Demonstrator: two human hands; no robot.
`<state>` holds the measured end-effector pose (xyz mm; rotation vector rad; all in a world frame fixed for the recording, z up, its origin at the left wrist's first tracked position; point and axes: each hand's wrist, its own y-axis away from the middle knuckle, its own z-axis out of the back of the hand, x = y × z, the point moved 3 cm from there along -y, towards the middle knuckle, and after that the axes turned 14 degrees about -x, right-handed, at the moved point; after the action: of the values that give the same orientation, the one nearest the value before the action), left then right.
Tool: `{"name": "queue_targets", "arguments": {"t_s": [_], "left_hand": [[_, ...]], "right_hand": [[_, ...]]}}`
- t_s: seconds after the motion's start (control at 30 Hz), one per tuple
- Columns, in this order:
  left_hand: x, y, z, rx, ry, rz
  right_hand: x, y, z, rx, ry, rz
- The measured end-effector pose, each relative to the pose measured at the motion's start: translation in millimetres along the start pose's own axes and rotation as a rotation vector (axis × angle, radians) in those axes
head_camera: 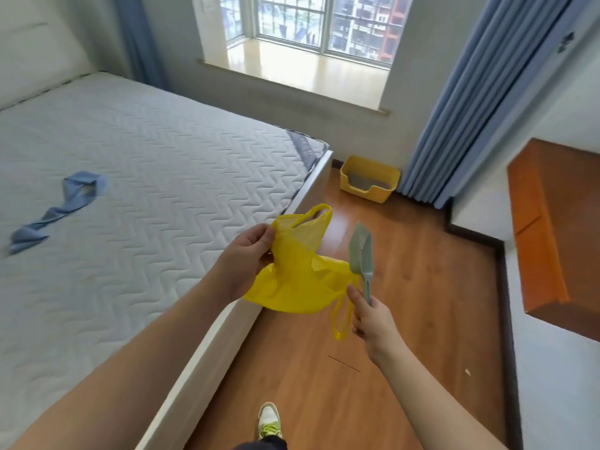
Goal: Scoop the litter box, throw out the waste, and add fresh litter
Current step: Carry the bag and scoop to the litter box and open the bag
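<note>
Both our hands are up in front of us over the wooden floor (pixel 406 254), just past the corner of the bed. Our left hand (pixel 250 251) pinches the upper edge of a thin yellow plastic bag (pixel 292 274) between thumb and fingers, so the bag hangs crumpled and spread between the two hands. One of its handle loops stands up near the left fingers, and the other dangles below our right hand (pixel 370 323). That right hand grips the handle of a pale green litter scoop (pixel 361 251), whose slotted blade points up and away from us; the same fingers seem to catch a fold of the bag too, though we cannot tell this for sure.

Our yellow litter box (pixel 370 178) sits on the floor well ahead of us, in the corner beneath the window sill (pixel 292 89), between the foot of the bed and the blue curtain (pixel 470 102). Grey litter shows inside it through its lowered front opening.

To our left lies the bare quilted mattress (pixel 146 177) on its white frame, with a strip of blue cloth (pixel 65 206) lying on it. On our right an orange wooden shelf (pixel 545 228) juts from the white wall. Below, one of our shoes (pixel 268 420), white with bright green laces, stands on the floorboards.
</note>
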<state>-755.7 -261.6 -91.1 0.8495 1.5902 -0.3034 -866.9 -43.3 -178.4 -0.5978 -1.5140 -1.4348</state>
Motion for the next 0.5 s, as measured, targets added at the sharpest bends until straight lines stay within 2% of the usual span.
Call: {"name": "queue_targets", "arguments": {"t_s": [0.17,0.3,0.37,0.43,0.5], "left_hand": [[-9.0,-57.4,-31.2,0.111,0.029,0.089],[-14.0,-99.8,-57.6,0.145,-0.014,0.093],[-13.3,-125.5,-66.5,0.165,-0.196,-0.019],[-12.8,-153.2,-78.2,0.116,-0.519,-0.193],[-9.3,-181.0,-95.4,0.051,-0.723,-0.263]], "right_hand": [[31.4,-37.4,-3.6,-0.111,-0.055,0.003],[48.5,-62.2,7.0,-0.191,-0.068,0.029],[57.2,-77.7,15.6,-0.218,-0.037,0.040],[66.3,-95.9,25.0,-0.248,0.037,0.064],[73.6,-118.2,33.9,-0.256,0.085,0.088]]}}
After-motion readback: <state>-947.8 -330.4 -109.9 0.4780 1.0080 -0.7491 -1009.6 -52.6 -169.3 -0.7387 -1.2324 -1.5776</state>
